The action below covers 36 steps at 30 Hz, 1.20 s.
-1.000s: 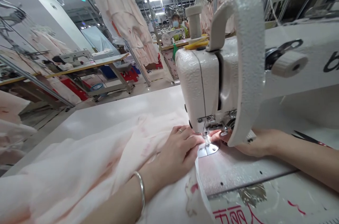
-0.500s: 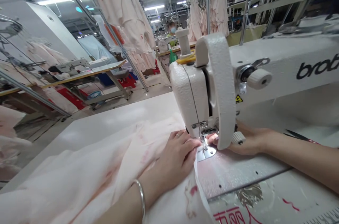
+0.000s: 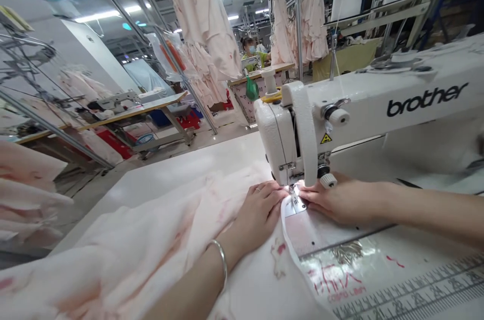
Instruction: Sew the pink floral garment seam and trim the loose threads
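A pale pink printed fabric [image 3: 159,239] with a white edge lies bunched across the left of the sewing machine table, its edge running to the presser foot [image 3: 293,195]. My left hand [image 3: 260,209], with a silver bangle at the wrist, lies on this fabric with fingers stretched toward the foot, left of the needle. On the other side, my right hand [image 3: 340,201] rests on the machine bed, fingers extended toward the foot. The white sewing machine [image 3: 351,103] partly covers its fingertips. Whether they pinch the fabric edge is hard to see.
A printed ruler strip [image 3: 416,292] runs along the table's front right. Dark scissors [image 3: 408,183] lie partly hidden behind my right forearm. Pink garments [image 3: 206,22] hang from a metal rail beyond the table. A masked co-worker [image 3: 253,50] sits farther back at another machine.
The view has shifted, showing more of the machine arm and ruler. My right fingers show more beside the presser foot. Both hands stay close to the needle.
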Motion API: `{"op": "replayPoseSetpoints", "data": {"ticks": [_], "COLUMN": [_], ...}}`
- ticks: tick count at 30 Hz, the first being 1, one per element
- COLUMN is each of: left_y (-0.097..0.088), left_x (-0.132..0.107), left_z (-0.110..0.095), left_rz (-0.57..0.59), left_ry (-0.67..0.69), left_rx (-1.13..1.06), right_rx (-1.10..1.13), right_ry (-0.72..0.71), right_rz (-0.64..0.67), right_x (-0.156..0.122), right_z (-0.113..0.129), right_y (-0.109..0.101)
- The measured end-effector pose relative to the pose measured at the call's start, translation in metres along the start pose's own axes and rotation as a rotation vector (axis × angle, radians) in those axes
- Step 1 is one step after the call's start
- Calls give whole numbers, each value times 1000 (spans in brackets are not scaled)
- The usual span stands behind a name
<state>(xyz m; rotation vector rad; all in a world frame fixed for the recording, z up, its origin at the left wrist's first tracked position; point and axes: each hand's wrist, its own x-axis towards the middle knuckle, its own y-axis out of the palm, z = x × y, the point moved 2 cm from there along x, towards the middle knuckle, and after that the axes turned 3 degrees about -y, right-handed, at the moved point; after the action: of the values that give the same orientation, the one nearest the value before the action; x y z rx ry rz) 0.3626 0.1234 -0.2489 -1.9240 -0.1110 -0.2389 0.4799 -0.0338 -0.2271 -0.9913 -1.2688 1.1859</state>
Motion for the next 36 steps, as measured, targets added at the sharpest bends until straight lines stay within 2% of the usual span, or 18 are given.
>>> {"op": "replayPoseSetpoints", "data": {"ticks": [3,6,9,10,12,14,16,18,20,22,26,31,36], "left_y": [-1,-4,-11,-15,-24,-36,-52,-70,-88,-105,-129,-140,-136], "left_x": [-15,-37,-54,-58,-61,-61,-60,-62,-65,-68,-73,-84,-89], "left_z": [0,-1,-2,-2,0,4,10,13,11,3,-25,-54,-56], "left_rz": [-86,-137,-123,-111,-94,-97,-125,-167,-193,-169,-6,220,223], "left_ry": [-83,-190,-228,-224,-200,-180,-198,-252,-300,-305,-256,-247,-237], "left_rx": [68,141,196,206,200,155,86,16,-48,-106,-213,-208,-166], "right_rx": [-25,-29,-33,0,175,482,831,1138,1375,1532,1584,1622,1606], "right_ry": [-4,43,4,0,61,239,451,594,654,688,751,796,781], "right_rz": [31,-72,-195,-191,-75,92,166,114,32,-39,-102,-65,-34], "right_x": [-10,-22,-27,-28,-28,-32,-43,-58,-71,-82,-93,-98,-96], "right_z": [37,84,125,134,143,141,131,116,98,80,49,42,44], "right_y": [0,13,35,41,45,39,29,23,25,34,47,40,29]}}
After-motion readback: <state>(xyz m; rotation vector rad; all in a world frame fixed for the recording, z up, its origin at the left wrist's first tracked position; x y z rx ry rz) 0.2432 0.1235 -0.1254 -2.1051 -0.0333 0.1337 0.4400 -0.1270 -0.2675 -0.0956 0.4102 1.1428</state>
